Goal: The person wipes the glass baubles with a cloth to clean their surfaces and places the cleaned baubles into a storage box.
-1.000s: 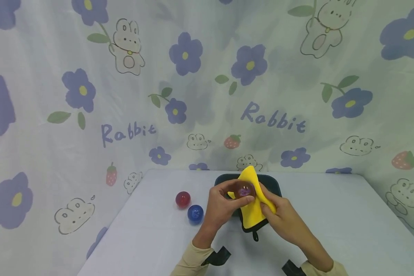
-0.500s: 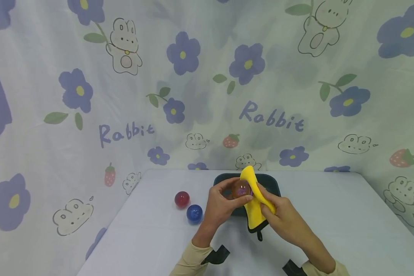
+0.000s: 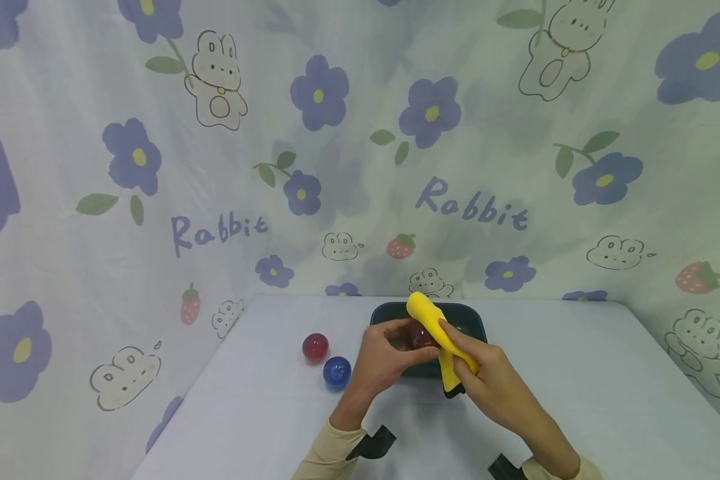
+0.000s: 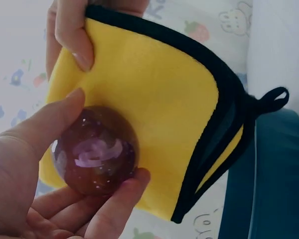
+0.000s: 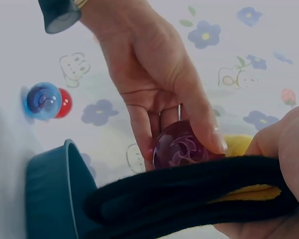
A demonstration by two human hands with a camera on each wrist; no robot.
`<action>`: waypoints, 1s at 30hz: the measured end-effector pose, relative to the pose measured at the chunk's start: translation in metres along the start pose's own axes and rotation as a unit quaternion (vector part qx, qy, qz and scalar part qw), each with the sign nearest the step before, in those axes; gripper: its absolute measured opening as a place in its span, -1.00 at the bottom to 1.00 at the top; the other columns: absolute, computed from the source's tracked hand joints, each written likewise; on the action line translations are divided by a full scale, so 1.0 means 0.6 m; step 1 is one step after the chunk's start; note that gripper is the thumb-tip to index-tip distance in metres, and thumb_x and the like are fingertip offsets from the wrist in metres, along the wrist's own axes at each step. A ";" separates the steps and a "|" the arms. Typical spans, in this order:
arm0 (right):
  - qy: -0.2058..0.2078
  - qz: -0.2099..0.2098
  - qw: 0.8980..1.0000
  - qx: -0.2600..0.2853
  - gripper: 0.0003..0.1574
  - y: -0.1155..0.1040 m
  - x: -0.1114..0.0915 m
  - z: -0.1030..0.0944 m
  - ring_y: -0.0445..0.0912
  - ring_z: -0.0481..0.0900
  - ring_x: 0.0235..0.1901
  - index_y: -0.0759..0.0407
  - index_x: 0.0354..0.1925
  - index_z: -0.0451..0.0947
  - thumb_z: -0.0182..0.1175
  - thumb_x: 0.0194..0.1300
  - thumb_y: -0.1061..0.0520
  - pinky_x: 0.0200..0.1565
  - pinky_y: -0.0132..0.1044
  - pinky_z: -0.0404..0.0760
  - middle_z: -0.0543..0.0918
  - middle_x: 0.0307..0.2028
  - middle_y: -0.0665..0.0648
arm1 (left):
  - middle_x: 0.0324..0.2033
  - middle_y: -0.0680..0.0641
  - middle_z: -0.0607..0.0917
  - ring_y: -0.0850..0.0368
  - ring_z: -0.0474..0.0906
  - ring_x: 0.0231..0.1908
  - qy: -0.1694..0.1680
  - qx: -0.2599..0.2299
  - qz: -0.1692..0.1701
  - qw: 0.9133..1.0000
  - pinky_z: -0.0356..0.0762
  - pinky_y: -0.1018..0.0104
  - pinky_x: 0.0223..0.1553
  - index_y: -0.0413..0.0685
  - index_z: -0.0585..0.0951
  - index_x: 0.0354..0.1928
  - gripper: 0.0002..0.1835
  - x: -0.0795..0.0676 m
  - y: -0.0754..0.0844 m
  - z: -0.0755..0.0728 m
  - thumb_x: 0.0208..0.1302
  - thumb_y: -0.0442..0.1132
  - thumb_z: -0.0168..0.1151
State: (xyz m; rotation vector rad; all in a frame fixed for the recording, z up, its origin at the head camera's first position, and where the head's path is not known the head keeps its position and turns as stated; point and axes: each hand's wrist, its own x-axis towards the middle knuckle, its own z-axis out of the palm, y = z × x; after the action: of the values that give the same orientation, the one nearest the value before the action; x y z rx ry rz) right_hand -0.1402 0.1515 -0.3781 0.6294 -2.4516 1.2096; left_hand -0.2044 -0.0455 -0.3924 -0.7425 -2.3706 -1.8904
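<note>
A see-through purple ball with a pale swirl inside is held between the thumb and fingers of my left hand. My right hand grips a folded yellow cloth with a black border and a small loop. In the left wrist view the cloth lies against the ball's far side. Seen from the right wrist, the cloth's dark edge covers the lower part of the ball. Both hands are raised in front of a dark teal container.
To the left on the white table rest a red ball and a blue ball, close together. Behind the table hangs a curtain printed with flowers and rabbits.
The cloth has folded narrower and swung over the ball's right side, and its hanging corner has shifted right. My left hand keeps its hold on the ball; the red and blue balls stay put.
</note>
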 end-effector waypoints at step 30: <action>-0.035 0.037 0.995 0.080 -0.34 0.030 0.007 -0.007 -0.31 0.36 -0.62 0.12 0.45 0.25 0.01 0.43 0.33 -0.55 -0.44 0.52 0.64 0.09 0.31 | -0.08 0.14 0.75 0.26 0.66 -0.12 -0.017 0.050 0.028 0.998 0.69 0.43 -0.14 0.23 0.67 0.07 -0.48 -0.014 0.024 0.007 0.00 0.02 0.54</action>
State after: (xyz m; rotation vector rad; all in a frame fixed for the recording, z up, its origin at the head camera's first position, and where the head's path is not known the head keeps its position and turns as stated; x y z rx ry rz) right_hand -0.1530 0.1634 -0.3856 0.6384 -2.4722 1.4489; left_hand -0.1906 -0.0424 -0.3827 -0.8294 -2.4159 -1.7372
